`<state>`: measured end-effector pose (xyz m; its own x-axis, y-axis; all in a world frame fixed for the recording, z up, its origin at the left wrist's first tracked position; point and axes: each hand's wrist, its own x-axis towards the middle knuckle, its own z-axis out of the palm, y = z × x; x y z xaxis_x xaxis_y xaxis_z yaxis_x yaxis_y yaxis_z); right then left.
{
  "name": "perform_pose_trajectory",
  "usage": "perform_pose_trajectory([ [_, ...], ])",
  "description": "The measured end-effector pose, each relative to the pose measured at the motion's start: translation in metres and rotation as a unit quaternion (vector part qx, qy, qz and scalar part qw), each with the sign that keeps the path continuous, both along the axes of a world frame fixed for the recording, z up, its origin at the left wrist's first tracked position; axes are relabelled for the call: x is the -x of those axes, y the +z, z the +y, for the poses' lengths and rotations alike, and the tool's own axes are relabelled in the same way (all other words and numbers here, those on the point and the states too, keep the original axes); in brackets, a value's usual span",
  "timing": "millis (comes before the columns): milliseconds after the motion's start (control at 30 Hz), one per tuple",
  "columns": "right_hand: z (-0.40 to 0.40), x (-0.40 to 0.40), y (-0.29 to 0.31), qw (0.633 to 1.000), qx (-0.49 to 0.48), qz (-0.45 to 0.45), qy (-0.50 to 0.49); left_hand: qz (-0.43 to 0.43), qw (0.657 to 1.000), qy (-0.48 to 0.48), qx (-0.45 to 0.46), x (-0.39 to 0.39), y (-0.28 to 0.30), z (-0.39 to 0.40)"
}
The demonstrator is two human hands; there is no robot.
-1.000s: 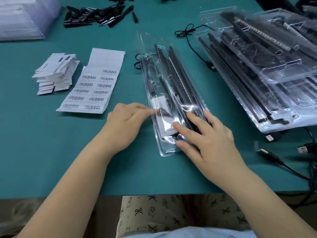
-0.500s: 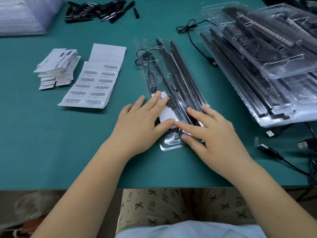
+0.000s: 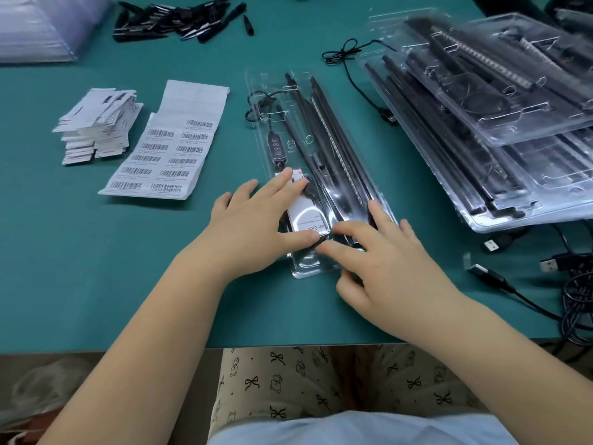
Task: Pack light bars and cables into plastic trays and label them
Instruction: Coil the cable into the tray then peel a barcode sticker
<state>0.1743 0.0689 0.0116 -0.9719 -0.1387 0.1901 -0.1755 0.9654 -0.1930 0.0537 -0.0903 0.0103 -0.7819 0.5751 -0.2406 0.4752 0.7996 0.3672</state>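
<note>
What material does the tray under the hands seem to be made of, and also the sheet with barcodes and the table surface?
Tray: thin clear plastic, glossy; the bars show through it and it catches bright glints.
Barcode sheet: white paper, matte, probably sticker labels; printed in a grid, its upper cells blank.
Table surface: teal, matte and even, perhaps a rubber or vinyl mat; the look leaves it open.

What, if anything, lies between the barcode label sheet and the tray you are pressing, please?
Nothing visible: only bare green table separates the barcode label sheet from the plastic tray, where both the left hand and right hand press.
</note>
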Motion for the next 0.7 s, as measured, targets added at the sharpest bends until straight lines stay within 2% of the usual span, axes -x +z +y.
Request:
perform_pose_trajectory([
  [133, -0.001, -0.001, -0.002, 1.000, -0.012, -0.004, -0.003, 0.018, 0.997, 0.064, -0.028, -0.008, 0.000, 0.000],
  [200, 0.001, -0.001, -0.004, 1.000, 0.014, -0.004, -0.005, 0.009, 0.983, 0.133, -0.124, -0.023, 0.001, -0.001],
  [233, 0.002, -0.001, -0.004, 0.999, 0.035, -0.008, -0.008, -0.043, 0.959, 0.180, -0.212, -0.032, 0.003, -0.002],
  [267, 0.002, -0.001, -0.004, 0.998, 0.057, -0.011, -0.013, -0.129, 0.911, 0.233, -0.315, -0.043, 0.008, -0.002],
  [333, 0.002, -0.001, -0.005, 0.996, 0.089, -0.013, -0.019, -0.306, 0.753, 0.303, -0.498, -0.053, 0.020, -0.005],
  [367, 0.003, -0.002, -0.005, 0.995, 0.097, -0.013, -0.020, -0.366, 0.686, 0.318, -0.543, -0.052, 0.024, -0.007],
  [400, 0.002, -0.002, -0.006, 0.994, 0.103, -0.011, -0.020, -0.406, 0.645, 0.329, -0.558, -0.049, 0.028, -0.008],
  [433, 0.002, -0.002, -0.007, 0.994, 0.110, -0.007, -0.020, -0.433, 0.622, 0.338, -0.558, -0.044, 0.031, -0.009],
  [467, 0.003, -0.003, -0.007, 0.993, 0.119, -0.004, -0.020, -0.447, 0.608, 0.353, -0.553, -0.039, 0.035, -0.009],
  [533, 0.004, -0.004, -0.007, 0.990, 0.137, -0.006, -0.025, -0.442, 0.610, 0.377, -0.539, -0.029, 0.039, -0.005],
  [600, 0.005, -0.004, -0.007, 0.989, 0.142, -0.013, -0.032, -0.427, 0.629, 0.396, -0.515, -0.021, 0.040, 0.002],
  [700, 0.005, -0.004, -0.007, 0.990, 0.131, -0.015, -0.043, -0.410, 0.687, 0.388, -0.458, -0.006, 0.038, 0.008],
])
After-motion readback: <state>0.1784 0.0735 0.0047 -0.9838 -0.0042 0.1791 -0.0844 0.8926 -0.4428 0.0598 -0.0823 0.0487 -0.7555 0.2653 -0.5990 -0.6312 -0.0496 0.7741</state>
